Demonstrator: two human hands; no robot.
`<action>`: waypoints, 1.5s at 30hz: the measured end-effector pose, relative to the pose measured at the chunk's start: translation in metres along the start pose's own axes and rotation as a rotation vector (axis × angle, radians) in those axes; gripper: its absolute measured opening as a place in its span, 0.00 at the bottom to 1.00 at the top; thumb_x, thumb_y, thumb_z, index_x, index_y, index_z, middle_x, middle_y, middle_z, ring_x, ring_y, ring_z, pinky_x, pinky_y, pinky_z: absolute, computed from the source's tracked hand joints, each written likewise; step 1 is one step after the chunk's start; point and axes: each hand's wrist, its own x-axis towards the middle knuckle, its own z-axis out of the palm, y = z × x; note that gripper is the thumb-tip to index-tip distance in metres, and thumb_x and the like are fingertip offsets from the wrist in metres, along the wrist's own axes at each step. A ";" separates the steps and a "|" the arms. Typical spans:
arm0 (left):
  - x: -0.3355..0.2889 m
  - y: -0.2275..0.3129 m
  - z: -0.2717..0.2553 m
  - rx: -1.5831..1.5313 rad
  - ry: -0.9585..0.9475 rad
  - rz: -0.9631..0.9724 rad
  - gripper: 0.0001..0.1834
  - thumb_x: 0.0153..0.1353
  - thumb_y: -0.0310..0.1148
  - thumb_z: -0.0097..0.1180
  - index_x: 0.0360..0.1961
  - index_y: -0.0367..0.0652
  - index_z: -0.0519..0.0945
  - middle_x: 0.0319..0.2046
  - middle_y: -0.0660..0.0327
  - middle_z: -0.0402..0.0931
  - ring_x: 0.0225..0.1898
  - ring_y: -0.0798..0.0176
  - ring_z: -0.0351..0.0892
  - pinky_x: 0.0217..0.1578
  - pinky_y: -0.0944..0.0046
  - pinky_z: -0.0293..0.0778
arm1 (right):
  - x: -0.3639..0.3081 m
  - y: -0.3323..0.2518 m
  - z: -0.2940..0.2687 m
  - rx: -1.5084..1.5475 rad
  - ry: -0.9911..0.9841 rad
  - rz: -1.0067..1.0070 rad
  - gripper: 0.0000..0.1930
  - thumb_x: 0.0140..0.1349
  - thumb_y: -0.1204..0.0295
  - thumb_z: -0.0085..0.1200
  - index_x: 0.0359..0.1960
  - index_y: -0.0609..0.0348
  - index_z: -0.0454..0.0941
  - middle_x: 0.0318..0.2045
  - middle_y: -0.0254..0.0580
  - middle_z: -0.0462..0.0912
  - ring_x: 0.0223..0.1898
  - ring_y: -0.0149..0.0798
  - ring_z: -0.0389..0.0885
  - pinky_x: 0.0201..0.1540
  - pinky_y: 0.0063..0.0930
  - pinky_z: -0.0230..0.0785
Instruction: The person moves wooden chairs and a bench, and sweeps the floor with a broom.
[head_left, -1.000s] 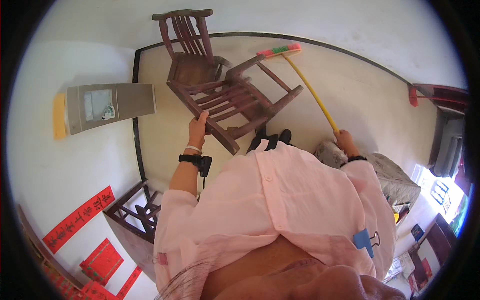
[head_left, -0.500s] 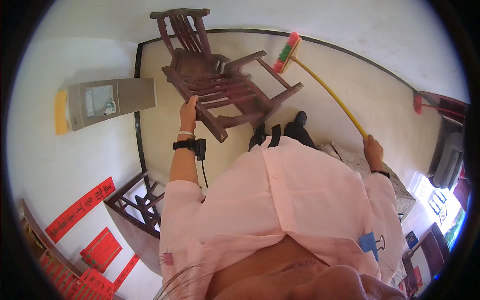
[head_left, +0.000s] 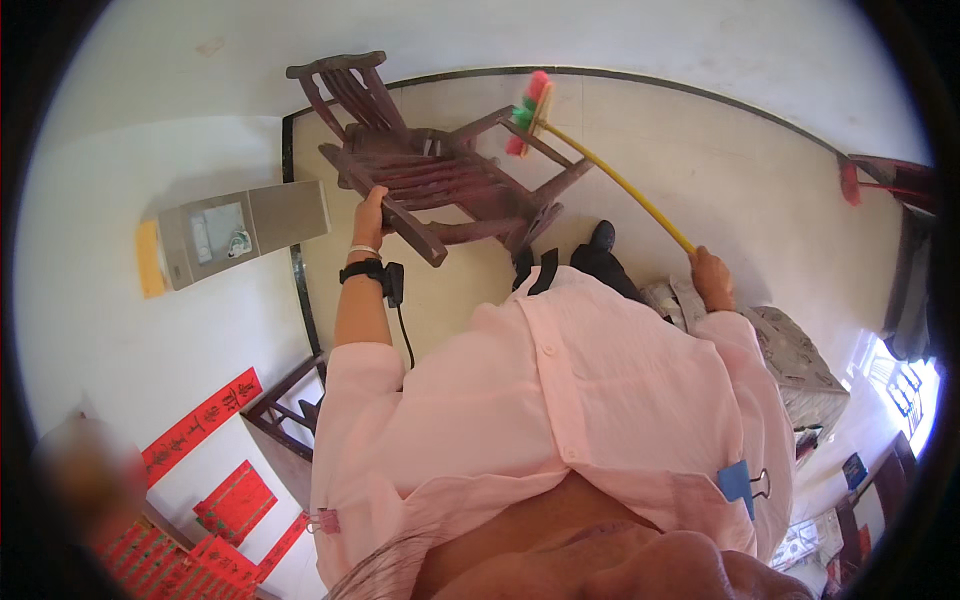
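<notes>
My left hand [head_left: 370, 218] is closed around the top rail of a dark brown wooden chair [head_left: 455, 180], which leans over with its slatted back toward me. Just behind it, partly covered, is a second wooden chair [head_left: 345, 95] with a slatted back, near the far wall. My right hand [head_left: 711, 278] grips the upper end of the yellow handle of a broom [head_left: 620, 182]. The broom's red and green bristle head is raised near the leaning chair's legs; whether it touches them I cannot tell.
A grey-brown box-like unit [head_left: 245, 232] is on the left wall. Below it stands dark wooden furniture [head_left: 290, 405] near red paper banners [head_left: 205, 422]. A cloth-covered block [head_left: 795, 350] stands at my right. A red-headed tool [head_left: 850, 185] is at the far right.
The broom head has swung left toward the leaning chair, and my right hand has moved left and slightly up with the handle. My left hand keeps its hold on the chair.
</notes>
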 end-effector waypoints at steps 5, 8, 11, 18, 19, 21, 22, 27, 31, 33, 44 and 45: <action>-0.001 -0.013 -0.003 -0.099 0.055 -0.026 0.19 0.42 0.45 0.49 0.27 0.39 0.71 0.21 0.61 0.69 0.22 0.65 0.70 0.20 0.64 0.67 | 0.019 0.006 0.034 0.130 0.032 0.110 0.18 0.55 0.58 0.35 0.26 0.60 0.69 0.26 0.54 0.74 0.31 0.56 0.71 0.32 0.46 0.63; 0.010 -0.013 -0.002 -0.127 0.086 -0.014 0.19 0.42 0.44 0.49 0.27 0.38 0.70 0.22 0.60 0.70 0.22 0.64 0.70 0.20 0.64 0.66 | 0.017 0.068 0.044 0.013 0.122 0.004 0.16 0.56 0.58 0.35 0.27 0.58 0.69 0.25 0.52 0.74 0.29 0.54 0.72 0.29 0.45 0.64; 0.014 -0.010 -0.003 -0.142 0.090 0.009 0.19 0.41 0.43 0.50 0.27 0.37 0.70 0.21 0.60 0.70 0.20 0.64 0.70 0.19 0.65 0.66 | -0.045 0.048 -0.056 -0.079 0.082 0.083 0.13 0.56 0.59 0.37 0.30 0.54 0.68 0.22 0.49 0.74 0.25 0.51 0.73 0.26 0.43 0.64; 0.010 0.004 0.003 -0.085 0.038 0.034 0.18 0.42 0.44 0.49 0.24 0.37 0.70 0.19 0.61 0.69 0.18 0.65 0.68 0.16 0.66 0.64 | -0.059 0.023 -0.066 -0.074 0.248 -0.093 0.12 0.56 0.59 0.38 0.32 0.52 0.67 0.20 0.49 0.72 0.23 0.52 0.72 0.25 0.43 0.64; 0.007 0.001 0.005 -0.085 0.037 0.031 0.18 0.42 0.44 0.49 0.24 0.37 0.70 0.19 0.61 0.69 0.18 0.65 0.68 0.16 0.66 0.64 | -0.047 0.019 -0.054 -0.071 0.216 -0.065 0.12 0.56 0.59 0.38 0.33 0.52 0.67 0.21 0.50 0.73 0.24 0.52 0.73 0.25 0.43 0.64; 0.004 0.008 0.008 -0.061 0.063 0.012 0.17 0.42 0.44 0.49 0.23 0.38 0.70 0.18 0.62 0.69 0.16 0.66 0.66 0.15 0.68 0.61 | -0.012 0.010 -0.029 -0.062 0.194 -0.037 0.12 0.56 0.59 0.37 0.33 0.52 0.67 0.22 0.50 0.73 0.25 0.51 0.73 0.26 0.43 0.64; 0.003 0.007 0.005 -0.057 0.067 0.007 0.17 0.42 0.44 0.49 0.23 0.38 0.70 0.18 0.62 0.69 0.16 0.66 0.66 0.15 0.68 0.61 | 0.006 0.012 -0.010 -0.044 0.136 0.014 0.13 0.56 0.58 0.37 0.32 0.53 0.67 0.23 0.51 0.74 0.26 0.52 0.73 0.27 0.43 0.64; 0.007 -0.014 -0.005 -0.184 0.136 -0.033 0.16 0.42 0.44 0.48 0.24 0.41 0.70 0.18 0.63 0.67 0.18 0.67 0.65 0.17 0.67 0.59 | 0.046 0.038 0.027 -0.060 0.110 0.119 0.16 0.55 0.57 0.35 0.29 0.55 0.69 0.26 0.54 0.74 0.29 0.53 0.73 0.30 0.44 0.64; 0.021 -0.043 -0.031 -0.232 0.161 -0.058 0.16 0.42 0.45 0.48 0.24 0.42 0.70 0.19 0.64 0.66 0.20 0.66 0.64 0.19 0.66 0.60 | 0.015 0.038 -0.040 -0.089 0.126 0.067 0.15 0.55 0.57 0.37 0.27 0.56 0.69 0.25 0.51 0.74 0.28 0.52 0.73 0.30 0.43 0.65; 0.020 -0.042 -0.032 -0.223 0.145 -0.021 0.15 0.43 0.44 0.49 0.23 0.42 0.70 0.18 0.64 0.66 0.19 0.67 0.64 0.18 0.66 0.60 | 0.007 0.037 -0.072 -0.166 0.104 0.014 0.14 0.55 0.59 0.37 0.27 0.56 0.67 0.23 0.50 0.74 0.26 0.51 0.73 0.28 0.42 0.65; 0.016 -0.088 -0.058 -0.257 0.194 -0.029 0.14 0.46 0.43 0.50 0.25 0.42 0.70 0.21 0.65 0.65 0.23 0.68 0.64 0.24 0.67 0.62 | 0.193 -0.069 -0.117 -0.265 0.091 -0.424 0.10 0.52 0.66 0.38 0.27 0.56 0.71 0.24 0.45 0.75 0.29 0.46 0.74 0.30 0.38 0.66; 0.009 -0.077 -0.049 -0.252 0.180 0.002 0.14 0.46 0.43 0.50 0.23 0.43 0.70 0.19 0.66 0.64 0.21 0.69 0.63 0.23 0.69 0.61 | 0.217 -0.092 -0.114 -0.240 0.064 -0.440 0.09 0.51 0.68 0.39 0.27 0.57 0.72 0.27 0.44 0.75 0.31 0.45 0.74 0.31 0.36 0.67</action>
